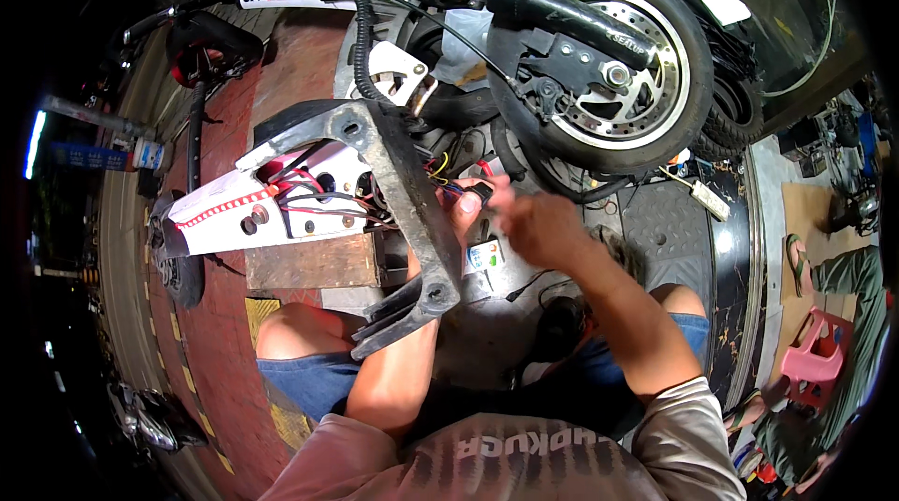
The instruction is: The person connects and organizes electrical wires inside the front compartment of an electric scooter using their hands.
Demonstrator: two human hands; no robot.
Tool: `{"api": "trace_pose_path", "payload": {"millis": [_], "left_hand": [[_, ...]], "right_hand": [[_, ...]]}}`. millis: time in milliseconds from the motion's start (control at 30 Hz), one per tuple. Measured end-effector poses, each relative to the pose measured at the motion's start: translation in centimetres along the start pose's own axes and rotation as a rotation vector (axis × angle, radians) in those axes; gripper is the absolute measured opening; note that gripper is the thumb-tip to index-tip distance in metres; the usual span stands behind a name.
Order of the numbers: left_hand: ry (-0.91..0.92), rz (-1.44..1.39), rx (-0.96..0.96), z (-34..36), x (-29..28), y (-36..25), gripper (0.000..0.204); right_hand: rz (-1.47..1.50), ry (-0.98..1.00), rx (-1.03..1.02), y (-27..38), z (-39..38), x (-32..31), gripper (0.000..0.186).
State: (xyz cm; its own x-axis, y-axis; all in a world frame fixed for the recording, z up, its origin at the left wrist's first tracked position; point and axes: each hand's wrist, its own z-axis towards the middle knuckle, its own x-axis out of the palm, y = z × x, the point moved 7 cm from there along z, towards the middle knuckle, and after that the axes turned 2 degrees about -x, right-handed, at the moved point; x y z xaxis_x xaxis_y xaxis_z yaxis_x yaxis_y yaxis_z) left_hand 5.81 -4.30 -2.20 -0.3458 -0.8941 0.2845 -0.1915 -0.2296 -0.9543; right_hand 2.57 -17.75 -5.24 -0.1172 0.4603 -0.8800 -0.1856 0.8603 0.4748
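One left hand (464, 209) pinching black plug (481, 191), right hand (540, 226) alongside, grip unclear; risk of torn wires (452, 188) from tugging

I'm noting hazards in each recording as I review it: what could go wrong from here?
First, the left hand seems to grip a small black piece close to thin coloured wires; a tug might strain one. Second, the left forearm passes under the worn bracket, so a sudden pull could scrape it. Third, the white frame appears propped on a wooden block; a knock might shift it.
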Motion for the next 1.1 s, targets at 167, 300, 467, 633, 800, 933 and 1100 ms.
{"api": "trace_pose_path", "payload": {"millis": [167, 300, 467, 633, 800, 933, 1100], "left_hand": [[0.019, -0.113, 0.123, 0.4, 0.3, -0.9, 0.058], [0.061, -0.178, 0.066, 0.2, -0.6, 0.0, 0.043], [0.157, -0.202, -0.071, 0.4, 0.0, 0.3, 0.04], [0.083, -0.208, -0.098, 0.0, -0.2, -0.1, 0.044], [0.133, -0.142, -0.088, -0.1, -0.1, -0.3, 0.055], [0.155, -0.139, -0.044, 0.2, 0.0, -0.2, 0.056], [0.046, -0.104, -0.105, -0.2, 0.0, 0.0, 0.052]], "right_hand": [[0.058, -0.233, 0.212, -2.8, 0.7, -2.6, 0.02], [0.529, -0.202, 0.237, -3.3, 0.2, -3.4, 0.024], [1.135, -0.085, 0.22, -4.3, 0.2, -1.7, 0.022], [1.451, -0.023, 0.169, -1.8, -0.8, -4.9, 0.023], [1.438, -0.161, 0.149, -1.9, -1.4, -6.9, 0.028], [1.349, -0.231, 0.133, -1.7, -1.7, -7.8, 0.029], [1.196, -0.485, 0.039, -1.5, -3.4, -10.3, 0.026]]}}
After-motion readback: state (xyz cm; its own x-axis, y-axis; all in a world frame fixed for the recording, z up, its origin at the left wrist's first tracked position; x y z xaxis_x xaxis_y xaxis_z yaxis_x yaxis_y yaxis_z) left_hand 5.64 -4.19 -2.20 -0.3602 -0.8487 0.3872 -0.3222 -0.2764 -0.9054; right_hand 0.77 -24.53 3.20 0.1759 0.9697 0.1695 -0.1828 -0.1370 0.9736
